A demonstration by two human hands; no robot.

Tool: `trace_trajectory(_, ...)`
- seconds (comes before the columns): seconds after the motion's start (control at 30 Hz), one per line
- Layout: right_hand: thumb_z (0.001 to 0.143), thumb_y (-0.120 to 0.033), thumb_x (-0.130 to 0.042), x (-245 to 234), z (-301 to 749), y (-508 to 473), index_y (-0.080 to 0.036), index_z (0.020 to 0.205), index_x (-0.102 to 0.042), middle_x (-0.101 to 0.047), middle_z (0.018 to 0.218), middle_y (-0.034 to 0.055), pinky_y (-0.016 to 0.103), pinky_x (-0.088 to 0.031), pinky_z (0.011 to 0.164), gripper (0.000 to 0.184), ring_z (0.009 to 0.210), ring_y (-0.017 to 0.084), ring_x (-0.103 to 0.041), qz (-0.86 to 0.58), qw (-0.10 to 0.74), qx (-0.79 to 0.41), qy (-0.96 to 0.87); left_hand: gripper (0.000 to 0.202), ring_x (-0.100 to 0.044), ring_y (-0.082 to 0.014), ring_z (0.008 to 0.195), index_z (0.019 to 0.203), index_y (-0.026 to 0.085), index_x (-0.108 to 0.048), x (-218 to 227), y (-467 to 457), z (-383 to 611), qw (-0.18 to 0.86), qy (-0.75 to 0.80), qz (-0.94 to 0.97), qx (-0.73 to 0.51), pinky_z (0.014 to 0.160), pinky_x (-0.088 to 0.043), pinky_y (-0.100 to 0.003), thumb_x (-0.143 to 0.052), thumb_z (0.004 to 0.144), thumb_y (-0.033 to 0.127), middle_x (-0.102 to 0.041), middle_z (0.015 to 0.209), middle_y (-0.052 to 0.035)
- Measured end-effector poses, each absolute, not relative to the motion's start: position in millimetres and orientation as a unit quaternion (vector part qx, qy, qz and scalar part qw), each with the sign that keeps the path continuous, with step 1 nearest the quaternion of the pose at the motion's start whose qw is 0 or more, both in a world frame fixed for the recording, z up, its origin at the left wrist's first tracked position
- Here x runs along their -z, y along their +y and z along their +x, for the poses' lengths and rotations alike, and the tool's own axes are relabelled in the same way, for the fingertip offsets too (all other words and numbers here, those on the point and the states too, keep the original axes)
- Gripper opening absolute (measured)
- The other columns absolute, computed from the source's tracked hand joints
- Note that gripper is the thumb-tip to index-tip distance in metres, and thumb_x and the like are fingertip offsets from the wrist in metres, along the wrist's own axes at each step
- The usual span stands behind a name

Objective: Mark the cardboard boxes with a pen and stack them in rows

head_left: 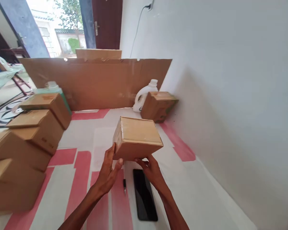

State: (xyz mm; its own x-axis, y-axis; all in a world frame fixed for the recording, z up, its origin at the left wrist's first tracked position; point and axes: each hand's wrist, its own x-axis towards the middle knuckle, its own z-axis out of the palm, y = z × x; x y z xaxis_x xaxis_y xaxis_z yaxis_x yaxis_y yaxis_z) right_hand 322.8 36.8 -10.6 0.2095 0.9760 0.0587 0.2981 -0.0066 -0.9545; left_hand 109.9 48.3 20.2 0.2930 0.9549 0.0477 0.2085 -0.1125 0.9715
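Note:
A closed cardboard box (140,131), tilted slightly, is held between my two hands above the surface. My left hand (107,175) presses along its left side, the thumb at the lower front edge. At the bottom right, my right hand (151,168) supports the box from below, some of its fingers hidden underneath. Close under my right hand lies a black smartphone (145,198), its screen dark. To the phone's left is a small black and silver pen (124,186), partly in line with my left thumb.
Several cardboard boxes (44,134) line the left side, with a jug of green liquid (63,97) behind. Another cardboard box (157,107) and a white jug (140,99) stand at the back right. An upright cardboard sheet (98,83) spans the back; a white wall (230,95) bounds the right.

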Motion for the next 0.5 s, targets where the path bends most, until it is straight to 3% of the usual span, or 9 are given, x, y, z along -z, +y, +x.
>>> trace_trajectory(0.13,0.080,-0.051,-0.071,18,409,64,-0.018,0.107,-0.064,-0.075,0.104,0.0120,0.044,-0.058,0.081,0.044,0.095,0.031,-0.070,-0.673,0.493,-0.307,-0.458,0.086,-0.029,-0.0315,0.156,0.168,0.024,-0.016,-9,99,198,0.522,0.388,0.672,-0.354,0.130,-0.024,-0.054,-0.047,0.100,0.067,-0.028,0.163,-0.0175)
trace_trajectory(0.5,0.061,-0.043,-0.079,26,562,134,-0.018,0.101,-0.065,-0.076,0.106,0.0165,0.047,-0.057,0.087,0.049,0.101,0.034,-0.071,-0.709,0.510,-0.279,-0.399,0.102,-0.030,-0.0350,0.156,0.169,0.015,-0.007,26,199,354,0.570,0.319,0.709,-0.268,0.126,-0.031,-0.049,-0.054,0.094,0.067,-0.027,0.166,-0.0231)
